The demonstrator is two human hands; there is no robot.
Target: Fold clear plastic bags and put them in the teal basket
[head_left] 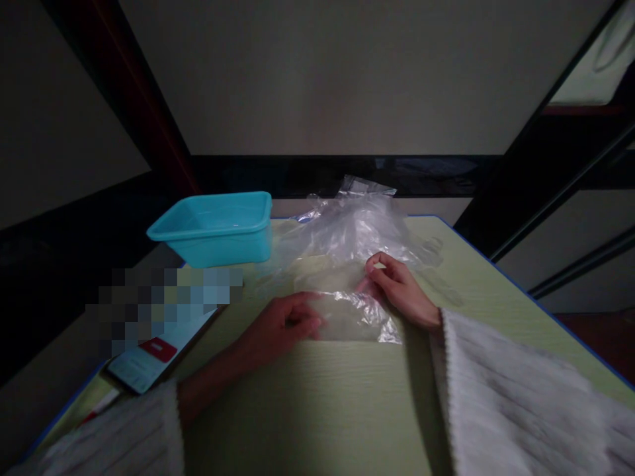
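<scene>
A clear plastic bag (347, 317) lies near the middle of the table, between my two hands. My left hand (288, 320), a little blurred, has its fingers closed on the bag's left end. At the bag's upper right, my right hand (397, 284) pinches its far edge between thumb and forefinger. Just beyond, a loose pile of crumpled clear plastic bags (362, 225) spreads over the back of the table. The see-through film makes it hard to tell where one bag ends and another begins.
An open turquoise plastic basin (223, 248) stands at the back left. In front of it a phone (153, 357) with a lit screen lies near the left edge of the pale green table (307, 410), which has a blue rim. A wall panel (322, 86) rises behind.
</scene>
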